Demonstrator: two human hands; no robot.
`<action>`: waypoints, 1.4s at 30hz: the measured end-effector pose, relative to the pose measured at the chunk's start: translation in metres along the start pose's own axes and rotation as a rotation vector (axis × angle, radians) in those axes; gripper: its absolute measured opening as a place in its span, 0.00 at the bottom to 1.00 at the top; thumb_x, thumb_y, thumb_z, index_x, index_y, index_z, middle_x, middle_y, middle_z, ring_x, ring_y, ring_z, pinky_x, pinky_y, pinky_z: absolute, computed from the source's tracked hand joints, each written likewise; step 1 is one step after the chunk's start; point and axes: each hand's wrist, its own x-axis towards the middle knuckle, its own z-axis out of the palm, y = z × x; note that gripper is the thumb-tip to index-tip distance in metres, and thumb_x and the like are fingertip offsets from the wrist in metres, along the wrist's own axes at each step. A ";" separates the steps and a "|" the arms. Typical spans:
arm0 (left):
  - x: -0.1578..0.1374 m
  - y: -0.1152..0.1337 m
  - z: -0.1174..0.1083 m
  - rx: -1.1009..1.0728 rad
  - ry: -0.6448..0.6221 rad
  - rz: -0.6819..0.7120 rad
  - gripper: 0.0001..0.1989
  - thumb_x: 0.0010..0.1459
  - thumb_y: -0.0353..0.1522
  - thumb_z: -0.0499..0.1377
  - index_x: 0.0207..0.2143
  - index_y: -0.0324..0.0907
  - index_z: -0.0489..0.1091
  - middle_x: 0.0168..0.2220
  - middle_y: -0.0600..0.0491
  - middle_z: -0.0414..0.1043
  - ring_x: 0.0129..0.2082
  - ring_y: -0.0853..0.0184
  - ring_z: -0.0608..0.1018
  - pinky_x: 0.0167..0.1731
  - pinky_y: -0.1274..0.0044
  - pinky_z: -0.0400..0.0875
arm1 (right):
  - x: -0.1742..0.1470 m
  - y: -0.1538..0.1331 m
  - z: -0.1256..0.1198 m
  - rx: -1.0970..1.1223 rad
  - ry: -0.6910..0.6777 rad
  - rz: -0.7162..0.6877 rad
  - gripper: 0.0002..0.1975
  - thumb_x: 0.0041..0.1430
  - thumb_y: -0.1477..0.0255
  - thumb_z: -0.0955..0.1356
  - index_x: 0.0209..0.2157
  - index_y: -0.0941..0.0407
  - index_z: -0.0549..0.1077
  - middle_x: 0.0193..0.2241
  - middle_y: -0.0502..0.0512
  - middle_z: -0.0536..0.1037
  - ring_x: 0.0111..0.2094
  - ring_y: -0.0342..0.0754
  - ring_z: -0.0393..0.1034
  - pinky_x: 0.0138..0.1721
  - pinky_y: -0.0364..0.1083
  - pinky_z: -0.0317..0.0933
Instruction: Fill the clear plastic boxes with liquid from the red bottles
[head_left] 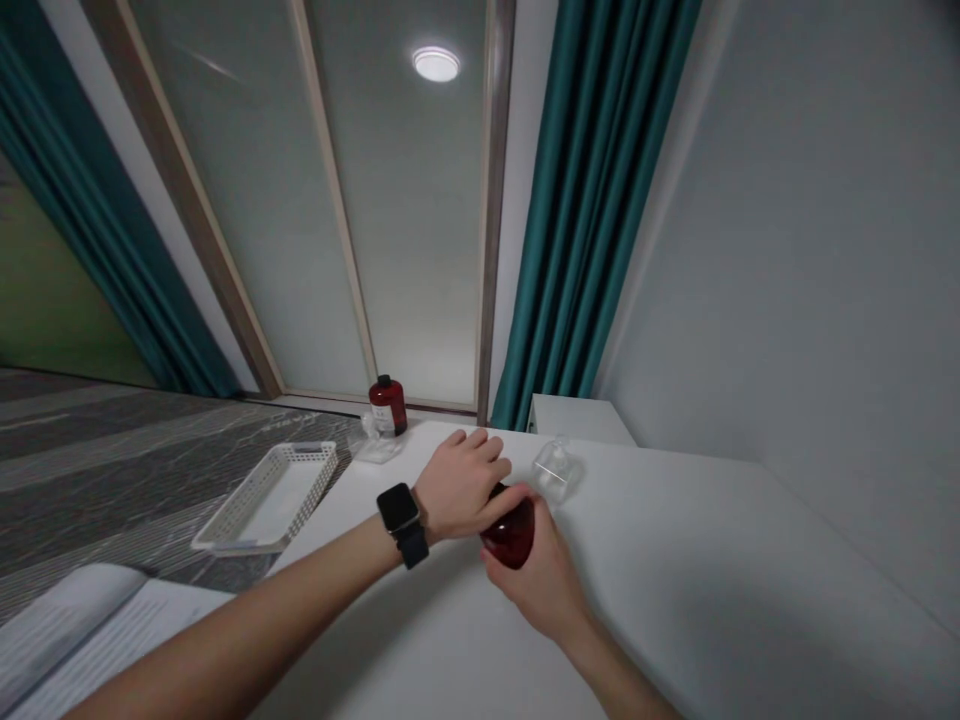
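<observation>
My right hand is wrapped round the body of a dark red bottle over the white table. From the left, my left hand reaches across the bottle's top, with the thumb and forefinger around its dark cap, which is mostly hidden. A black watch sits on the left wrist. Just beyond the right hand stands a small clear container. A second red bottle, with a black cap and pale label, stands at the far left of the table beside a clear plastic piece.
Left of the table is a white basket with perforated sides. An open book lies at the lower left. A white cabinet stands behind the table, near a teal curtain. The wall bounds the right side.
</observation>
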 end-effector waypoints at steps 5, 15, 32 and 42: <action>-0.016 -0.023 -0.008 0.009 -0.150 0.142 0.26 0.69 0.48 0.45 0.30 0.40 0.70 0.34 0.48 0.73 0.35 0.60 0.74 0.34 0.71 0.63 | 0.000 0.004 0.000 -0.190 0.045 -0.150 0.38 0.45 0.69 0.74 0.58 0.55 0.60 0.50 0.62 0.77 0.46 0.62 0.75 0.45 0.59 0.71; -0.029 -0.017 0.006 -0.121 -0.118 0.121 0.33 0.69 0.52 0.37 0.30 0.40 0.71 0.28 0.49 0.75 0.22 0.64 0.73 0.29 0.72 0.61 | -0.002 0.015 0.003 -0.276 0.089 -0.400 0.38 0.50 0.70 0.73 0.61 0.55 0.58 0.50 0.65 0.76 0.47 0.62 0.73 0.47 0.60 0.68; -0.003 -0.014 0.031 -1.091 0.504 -0.593 0.10 0.68 0.36 0.44 0.34 0.44 0.59 0.26 0.57 0.62 0.28 0.66 0.68 0.33 0.74 0.64 | -0.011 0.006 0.002 0.091 -0.262 -0.048 0.48 0.43 0.74 0.75 0.64 0.53 0.53 0.59 0.63 0.68 0.59 0.61 0.65 0.60 0.60 0.60; 0.001 0.009 0.070 -1.346 0.254 -0.737 0.09 0.58 0.24 0.49 0.39 0.43 0.64 0.29 0.57 0.66 0.32 0.68 0.73 0.37 0.76 0.69 | -0.007 0.017 0.006 -0.160 -0.047 -0.279 0.52 0.48 0.71 0.73 0.69 0.54 0.42 0.53 0.65 0.73 0.51 0.66 0.71 0.50 0.63 0.66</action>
